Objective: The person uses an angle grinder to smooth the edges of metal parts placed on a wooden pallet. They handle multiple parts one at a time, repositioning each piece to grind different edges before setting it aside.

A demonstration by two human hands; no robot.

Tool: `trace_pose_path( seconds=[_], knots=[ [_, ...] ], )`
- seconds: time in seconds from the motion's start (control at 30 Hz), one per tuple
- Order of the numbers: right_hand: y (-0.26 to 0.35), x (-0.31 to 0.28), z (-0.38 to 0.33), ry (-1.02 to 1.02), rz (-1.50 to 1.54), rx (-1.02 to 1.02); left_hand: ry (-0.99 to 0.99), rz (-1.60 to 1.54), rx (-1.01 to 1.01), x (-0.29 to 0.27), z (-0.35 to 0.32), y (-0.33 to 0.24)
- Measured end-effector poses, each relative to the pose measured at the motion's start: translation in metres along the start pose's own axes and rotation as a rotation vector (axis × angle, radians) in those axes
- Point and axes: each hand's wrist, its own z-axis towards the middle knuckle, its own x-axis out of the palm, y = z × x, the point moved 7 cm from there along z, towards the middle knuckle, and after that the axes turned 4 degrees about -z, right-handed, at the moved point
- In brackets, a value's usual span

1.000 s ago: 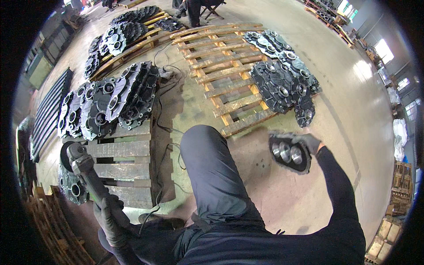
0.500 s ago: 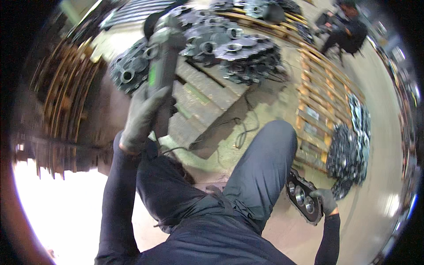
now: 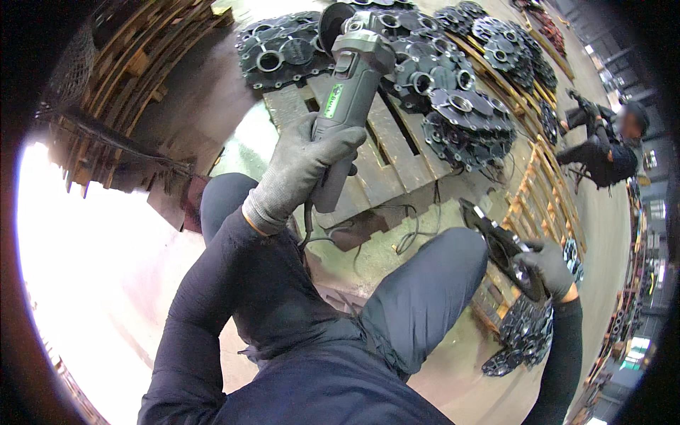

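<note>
My gloved left hand [image 3: 304,159] wraps around the body of a grey angle grinder [image 3: 358,85], held up over the pallet with its dark disc at the far end. The grinder's cord drops from its near end past my left knee. To the right of my right knee, my gloved right hand [image 3: 549,265] grips a dark metal cover plate [image 3: 499,244] by its edge. That plate is tilted, seen nearly edge-on, with shiny machined rings partly hidden by the hand. Whether the disc is spinning cannot be seen.
Ahead, a wooden pallet [image 3: 386,191] bears stacks of dark castings [image 3: 471,127]. Black cable [image 3: 418,230] loops on the floor. More castings [image 3: 524,333] lie by a slatted pallet [image 3: 542,188] at right. A person [image 3: 605,142] sits far right. Stacked pallets [image 3: 134,71] stand at left.
My left hand has moved right with the grinder. My right hand has raised the cover plate and tipped it from face-up toward edge-on. The whole view has turned.
</note>
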Motion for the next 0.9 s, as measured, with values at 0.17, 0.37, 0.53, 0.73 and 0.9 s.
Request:
trace_pose_path(
  seconds=[0.17,0.37,0.53,0.73,0.9],
  knots=[
    [0.124,0.011,0.093,0.183,-0.159,-0.307,-0.11,-0.034,0.044,-0.02,0.005,-0.015],
    [0.269,0.067,0.159,0.323,-0.347,-0.653,-0.274,-0.022,0.068,-0.045,0.006,-0.021],
    [0.316,0.13,0.194,0.203,-0.528,-1.298,-0.354,-0.018,0.053,-0.046,0.007,-0.02],
    [0.269,0.168,0.205,0.189,-1.025,-1.431,-0.453,-0.059,0.069,-0.063,-0.008,-0.021],
    [0.221,0.185,0.22,0.054,-1.036,-1.417,-0.438,-0.111,0.039,-0.067,-0.011,-0.013]
  ],
)
